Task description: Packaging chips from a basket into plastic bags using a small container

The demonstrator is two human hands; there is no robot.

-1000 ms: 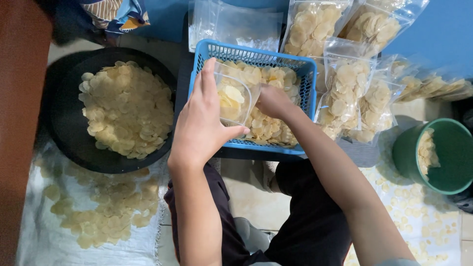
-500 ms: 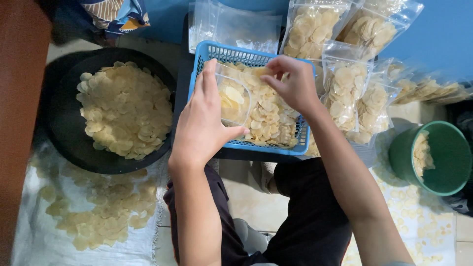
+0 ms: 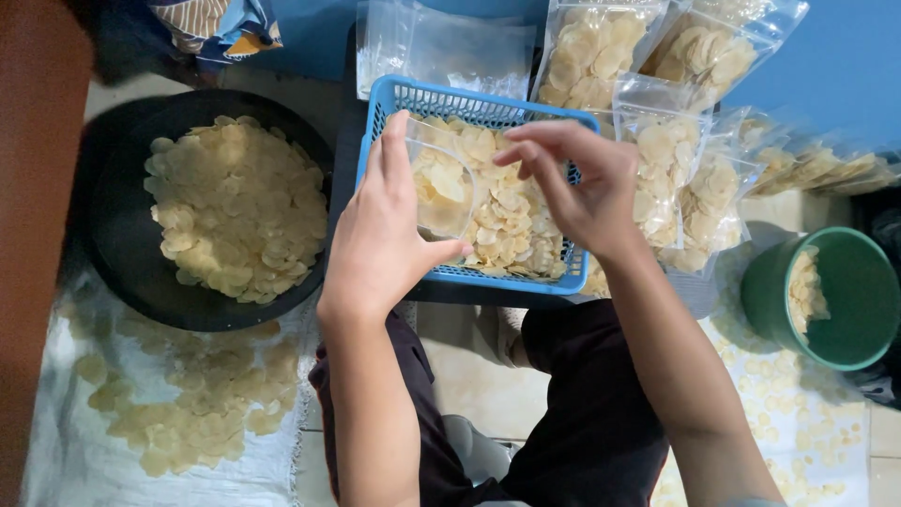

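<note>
My left hand [image 3: 380,235] grips a small clear plastic cup [image 3: 441,188] partly filled with pale round chips, held over the left side of a blue plastic basket [image 3: 394,99]. The basket holds a heap of the same chips [image 3: 511,221]. My right hand [image 3: 577,183] hovers above the basket's right half with its fingers curled and pinched together; whether a chip is between them I cannot tell.
A wide black pan [image 3: 122,263] heaped with chips sits at the left. Loose chips lie on a white sheet [image 3: 66,460] below it. Clear bags filled with chips [image 3: 657,160] stand behind and right of the basket. A green bucket [image 3: 845,329] sits at far right.
My right hand rose out of the basket and moved up and right, away from the cup. The left hand kept the cup in place.
</note>
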